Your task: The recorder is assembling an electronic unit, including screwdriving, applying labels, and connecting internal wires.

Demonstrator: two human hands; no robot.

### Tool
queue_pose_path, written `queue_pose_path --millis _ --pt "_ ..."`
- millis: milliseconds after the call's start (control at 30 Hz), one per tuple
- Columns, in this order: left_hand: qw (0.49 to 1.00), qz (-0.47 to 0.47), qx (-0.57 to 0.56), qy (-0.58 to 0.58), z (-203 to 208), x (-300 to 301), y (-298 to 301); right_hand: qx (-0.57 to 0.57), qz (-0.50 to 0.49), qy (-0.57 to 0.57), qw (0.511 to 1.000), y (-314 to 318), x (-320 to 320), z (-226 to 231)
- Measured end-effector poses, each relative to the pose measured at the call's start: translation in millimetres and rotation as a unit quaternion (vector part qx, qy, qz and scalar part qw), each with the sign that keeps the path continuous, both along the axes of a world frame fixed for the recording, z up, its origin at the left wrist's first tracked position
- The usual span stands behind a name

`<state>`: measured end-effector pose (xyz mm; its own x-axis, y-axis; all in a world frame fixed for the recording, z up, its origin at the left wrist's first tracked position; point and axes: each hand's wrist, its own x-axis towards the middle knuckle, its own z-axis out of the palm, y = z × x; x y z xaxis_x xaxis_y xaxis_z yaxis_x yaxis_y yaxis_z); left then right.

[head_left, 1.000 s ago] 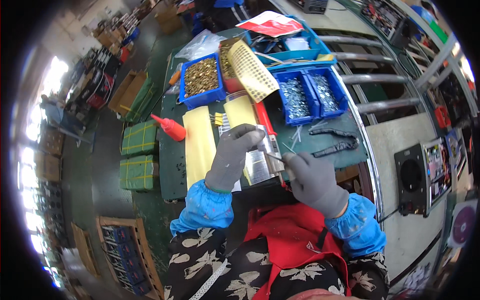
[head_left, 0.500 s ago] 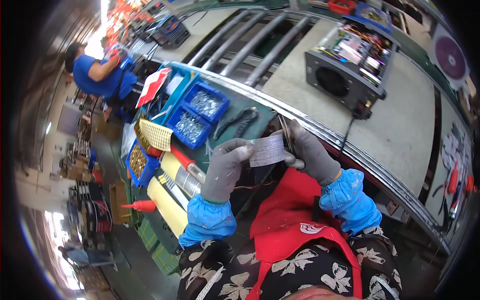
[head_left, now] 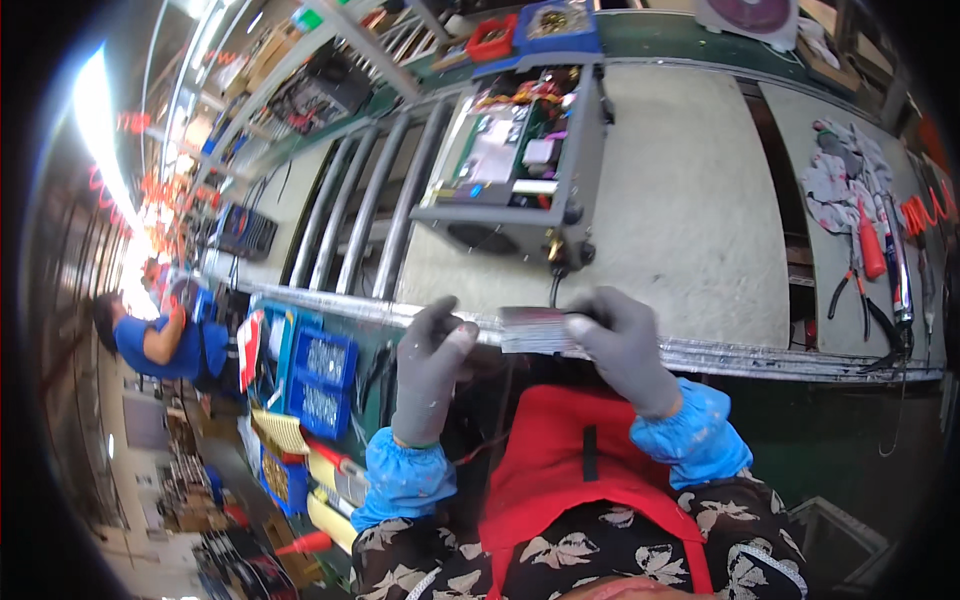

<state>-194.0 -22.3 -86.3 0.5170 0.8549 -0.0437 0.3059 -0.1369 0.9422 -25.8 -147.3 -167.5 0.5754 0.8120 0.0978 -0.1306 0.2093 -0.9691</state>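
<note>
My right hand [head_left: 628, 345], in a grey glove, pinches a silvery printed label [head_left: 535, 332] between thumb and fingers. The label points left, toward my other hand, over the near rail of the bench. My left hand [head_left: 428, 365], also gloved in grey, is raised to the left of the label and apart from it. Its thumb and fingers are spread with nothing seen between them. Beyond the label stands an opened grey metal machine case [head_left: 540, 215] with wiring and boards inside; a black cable [head_left: 556, 288] hangs from its front.
Metal rollers [head_left: 370, 215] lie left of the case. Blue bins [head_left: 322, 385] of small metal parts stand left of my left hand. On the far right lie pliers [head_left: 868, 312], a red bottle [head_left: 870, 245] and stained gloves [head_left: 845, 180]. Another person [head_left: 170, 340] works at far left.
My left hand has let go of the label and drawn away to the left. The label stays in my right hand. The view has turned to the right.
</note>
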Motion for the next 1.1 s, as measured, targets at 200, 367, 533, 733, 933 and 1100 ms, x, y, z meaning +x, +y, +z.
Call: queue_pose_path --millis 200,367,533,733,933,1100 --pt "0.859 -0.141 0.478 0.117 -2.7 135.0 44.1 -0.061 -0.222 0.125 0.965 -50.1 104.4 15.8" --pt "0.859 -0.212 0.367 0.287 -4.4 196.2 39.0 -0.162 -0.238 0.143 0.947 -66.1 155.1 13.7" --pt "0.917 -0.149 0.289 0.231 -8.2 202.6 41.5 -0.239 -0.185 0.178 0.936 -70.7 186.9 52.5" --pt "0.968 -0.113 0.114 0.193 65.9 209.6 44.3 -0.245 -0.192 0.153 0.938 -48.5 205.0 115.0" --pt "0.964 -0.012 -0.236 -0.121 99.0 163.1 73.9 -0.229 -0.094 0.098 0.964 16.5 208.2 190.7" --pt "0.960 -0.026 -0.259 -0.102 76.9 132.5 87.5 -0.219 -0.037 0.052 0.974 78.6 203.1 203.2"
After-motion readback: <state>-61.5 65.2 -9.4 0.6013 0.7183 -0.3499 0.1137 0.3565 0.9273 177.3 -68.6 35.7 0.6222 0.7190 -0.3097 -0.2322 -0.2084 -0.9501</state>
